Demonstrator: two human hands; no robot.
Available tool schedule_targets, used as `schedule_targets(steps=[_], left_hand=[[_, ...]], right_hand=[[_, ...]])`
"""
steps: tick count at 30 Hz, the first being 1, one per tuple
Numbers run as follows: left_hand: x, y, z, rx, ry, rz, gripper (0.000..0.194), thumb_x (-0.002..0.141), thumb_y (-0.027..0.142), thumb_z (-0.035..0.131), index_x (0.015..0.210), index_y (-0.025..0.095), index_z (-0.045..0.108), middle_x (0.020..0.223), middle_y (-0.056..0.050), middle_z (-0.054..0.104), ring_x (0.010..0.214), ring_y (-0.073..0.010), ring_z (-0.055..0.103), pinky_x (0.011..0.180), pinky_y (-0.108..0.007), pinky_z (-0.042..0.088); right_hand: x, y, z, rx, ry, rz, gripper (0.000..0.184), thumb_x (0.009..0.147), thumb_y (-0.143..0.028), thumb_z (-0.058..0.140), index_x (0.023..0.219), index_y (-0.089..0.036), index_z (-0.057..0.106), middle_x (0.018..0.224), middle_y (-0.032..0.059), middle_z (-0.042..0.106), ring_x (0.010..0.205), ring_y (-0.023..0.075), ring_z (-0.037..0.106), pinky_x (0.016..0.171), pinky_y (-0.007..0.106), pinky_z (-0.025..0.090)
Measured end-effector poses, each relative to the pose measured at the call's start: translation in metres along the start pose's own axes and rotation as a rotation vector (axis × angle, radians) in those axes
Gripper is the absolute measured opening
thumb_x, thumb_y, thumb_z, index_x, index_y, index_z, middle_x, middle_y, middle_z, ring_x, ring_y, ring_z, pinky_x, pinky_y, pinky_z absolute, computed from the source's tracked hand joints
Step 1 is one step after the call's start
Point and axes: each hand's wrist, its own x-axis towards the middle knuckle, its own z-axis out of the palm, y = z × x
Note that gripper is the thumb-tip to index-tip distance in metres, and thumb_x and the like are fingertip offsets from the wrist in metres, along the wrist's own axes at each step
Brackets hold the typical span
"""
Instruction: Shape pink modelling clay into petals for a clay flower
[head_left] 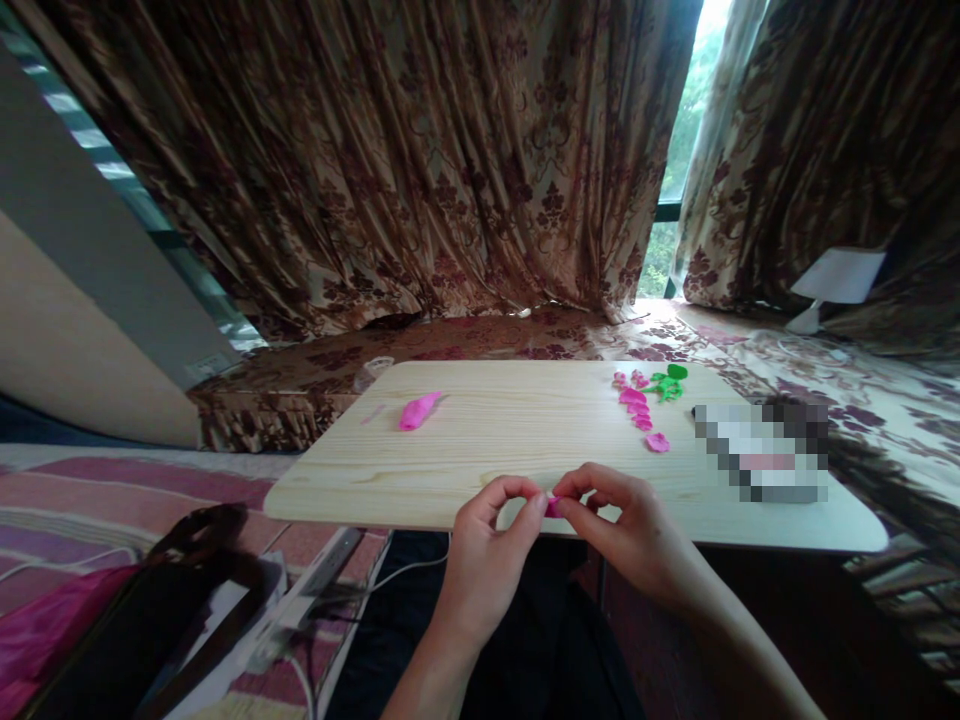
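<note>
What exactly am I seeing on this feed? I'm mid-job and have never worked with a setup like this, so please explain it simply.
There is no machine here: you see a person's two bare hands. The single picture comes from a camera worn on that person's head, looking forward and down, so left and right match the wearer's own.

The left hand and right hand meet at the near edge of a pale wooden table, with a small pink piece between their fingertips.

On the table's left side lies a longer pink lump. Toward the right are several flat pink pieces, with green pieces beside their far end. Pixelation hides whatever is farther right.
</note>
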Motion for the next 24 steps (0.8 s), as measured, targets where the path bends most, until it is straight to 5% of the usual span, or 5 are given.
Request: schedule_targets(steps=[5, 19, 24], left_hand=[[0.0005, 0.0024, 0.0000, -0.067, -0.055, -0.003, 0.019, 0.080, 0.031, 0.056, 0.093, 0.018, 0.064, 0.092, -0.004, 0.066, 0.092, -0.0193, 0.058, 0.084, -0.028, 0.041], [-0.0003, 0.0061, 0.0025, -0.035, -0.106, 0.000, 0.015, 0.079, 0.029, 0.057, 0.080, 0.017, 0.067, 0.080, -0.003, 0.068, 0.082, -0.0180, 0.060, 0.079, -0.027, 0.043], [-0.0002, 0.0020, 0.0058, -0.103, -0.027, -0.050, 0.017, 0.078, 0.030, 0.059, 0.083, 0.016, 0.068, 0.082, -0.004, 0.068, 0.085, -0.0192, 0.060, 0.080, -0.028, 0.043]], right_hand=[[0.0012, -0.0007, -0.0025, -0.007, 0.010, -0.029, 0.009, 0.079, -0.017, 0.057, 0.077, -0.021, 0.065, 0.075, -0.0010, 0.066, 0.071, 0.0139, 0.060, 0.056, 0.023, 0.043], [0.0066, -0.0028, -0.0016, 0.047, 0.016, -0.105, 0.013, 0.083, -0.018, 0.053, 0.073, -0.018, 0.062, 0.077, 0.0020, 0.061, 0.073, 0.0145, 0.059, 0.064, 0.026, 0.046], [0.0064, -0.0012, -0.0002, 0.089, 0.089, -0.044, 0.014, 0.086, -0.023, 0.050, 0.083, -0.018, 0.062, 0.083, 0.0028, 0.062, 0.078, 0.0152, 0.058, 0.066, 0.026, 0.046]])
